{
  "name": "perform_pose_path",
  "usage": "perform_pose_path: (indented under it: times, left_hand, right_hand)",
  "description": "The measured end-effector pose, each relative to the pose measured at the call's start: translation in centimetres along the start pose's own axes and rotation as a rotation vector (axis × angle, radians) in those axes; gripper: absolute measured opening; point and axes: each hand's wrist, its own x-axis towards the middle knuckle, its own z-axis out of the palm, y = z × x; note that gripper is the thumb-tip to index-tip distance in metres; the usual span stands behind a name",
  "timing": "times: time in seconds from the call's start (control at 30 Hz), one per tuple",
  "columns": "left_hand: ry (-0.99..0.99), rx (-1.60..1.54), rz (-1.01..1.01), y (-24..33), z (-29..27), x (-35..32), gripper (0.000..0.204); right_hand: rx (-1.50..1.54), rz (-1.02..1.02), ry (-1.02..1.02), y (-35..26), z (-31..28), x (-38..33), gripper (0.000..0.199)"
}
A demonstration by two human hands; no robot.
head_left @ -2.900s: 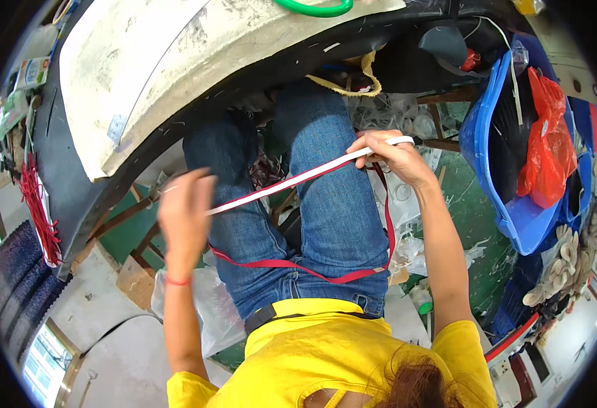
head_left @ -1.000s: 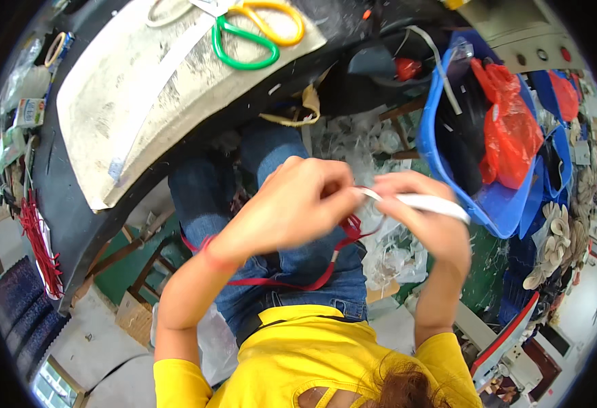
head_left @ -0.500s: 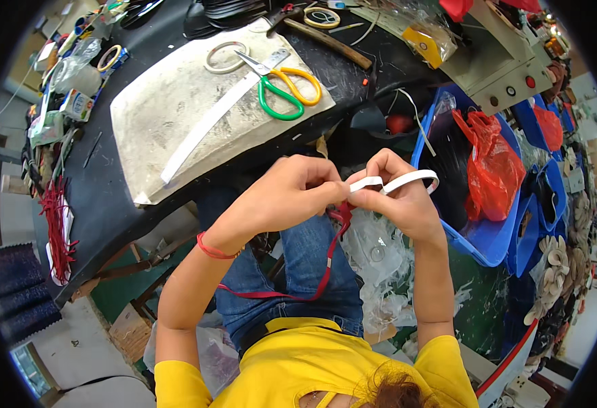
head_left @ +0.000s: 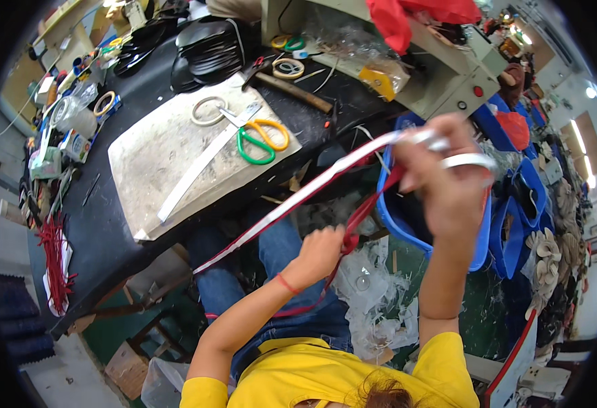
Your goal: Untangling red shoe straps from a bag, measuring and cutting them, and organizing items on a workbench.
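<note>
Here, nearest us, our left hand (head_left: 320, 253) sits low over the lap, fingers curled shut round a thin red cord (head_left: 353, 228), which loops down across the jeans & up toward the other hand. Above & to the right, our right hand (head_left: 444, 178) is raised, fingers closed on the end of a long white strip (head_left: 298, 197) w/ a red edge; the strip's free end curls out past the fingertips. The strip runs taut down-left from that hand, passing just above the left hand, to a point below the bench edge. Whether the left hand also pinches the strip, we can't tell. Behind the right hand is a blue basket (head_left: 478, 238). Farther off, on the black bench (head_left: 108, 224), lies a pale work board (head_left: 169, 153) carrying another white strip & green-and-yellow scissors (head_left: 261, 139). Red cords (head_left: 53, 262) hang at the bench's left edge.
</note>
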Motion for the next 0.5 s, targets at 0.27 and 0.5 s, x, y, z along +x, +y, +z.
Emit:
perform_pose_path:
  times: [0.27, 0.5]
  left_hand:
    - [-0.306, 0.309, 0.008, -0.8, 1.4, 0.5, 0.044]
    - [-0.234, -1.150, 0.116, 0.4, -4.6, 0.9, 0.055]
  right_hand:
    - [-0.279, -0.351, -0.154, -6.4, -2.7, 4.1, 0.014]
    - [-0.177, -0.415, 0.147, -9.6, -4.4, 5.9, 0.022]
